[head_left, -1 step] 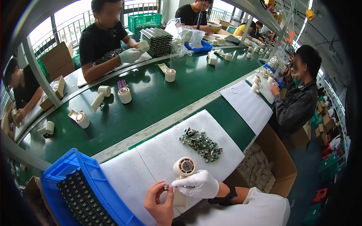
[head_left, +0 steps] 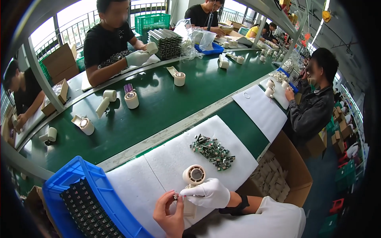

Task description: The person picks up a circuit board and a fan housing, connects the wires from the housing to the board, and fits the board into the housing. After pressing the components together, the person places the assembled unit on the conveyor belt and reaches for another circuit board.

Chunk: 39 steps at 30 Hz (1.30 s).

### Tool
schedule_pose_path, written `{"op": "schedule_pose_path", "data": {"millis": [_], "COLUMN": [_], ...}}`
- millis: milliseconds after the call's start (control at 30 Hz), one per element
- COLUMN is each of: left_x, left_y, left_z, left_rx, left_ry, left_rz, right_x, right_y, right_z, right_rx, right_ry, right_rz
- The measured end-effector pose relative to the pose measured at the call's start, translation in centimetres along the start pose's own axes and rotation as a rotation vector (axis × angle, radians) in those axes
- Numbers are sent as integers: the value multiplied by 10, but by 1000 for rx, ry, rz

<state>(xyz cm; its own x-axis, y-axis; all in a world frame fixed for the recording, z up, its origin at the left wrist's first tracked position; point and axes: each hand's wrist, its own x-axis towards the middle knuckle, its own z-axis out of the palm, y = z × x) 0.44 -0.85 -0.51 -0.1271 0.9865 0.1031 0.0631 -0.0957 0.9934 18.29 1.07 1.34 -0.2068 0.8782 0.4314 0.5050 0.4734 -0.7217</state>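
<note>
Daylight floods in from the windows [head_left: 75, 16] along the top left edge, which are blown out to near white. The green conveyor belt [head_left: 166, 99] carries soft sheen patches and short, soft shadows beside the parts on it. The white foam mat [head_left: 166, 166] is bright but keeps detail. Fisheye distortion bends straight edges, and heavy black vignetting fills the corners. Faces are blurred; the centre is reasonably sharp.

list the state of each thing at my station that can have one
left hand: bare, fingertips pinching a small part against the cream fan
right hand: white-gloved, gripping the fan
cream fan: upright on the white mat, round opening facing up
pile of small parts: loose heap on the mat
blue crate: open, holding a dark tray
cardboard box: open, part-filled
</note>
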Motion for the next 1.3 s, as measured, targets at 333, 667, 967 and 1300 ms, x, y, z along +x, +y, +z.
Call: {"op": "schedule_pose_path", "data": {"millis": [333, 667, 967, 1300], "left_x": [4, 4, -2, 11], "left_y": [6, 7, 0, -8], "left_z": [-5, -6, -9, -1], "left_rx": [45, -44, -151, -115], "left_ry": [-50, -19, -68, -118], "left_rz": [80, 39, 19, 1], "right_x": [13, 18, 18, 13], "right_y": [-1, -7, -22, -8], "right_z": [7, -12, -4, 4], "right_rx": [-18, -143, -174, -170], "right_ry": [-24, -175, -142, -55], "right_rz": [10, -51, 66, 158]}}
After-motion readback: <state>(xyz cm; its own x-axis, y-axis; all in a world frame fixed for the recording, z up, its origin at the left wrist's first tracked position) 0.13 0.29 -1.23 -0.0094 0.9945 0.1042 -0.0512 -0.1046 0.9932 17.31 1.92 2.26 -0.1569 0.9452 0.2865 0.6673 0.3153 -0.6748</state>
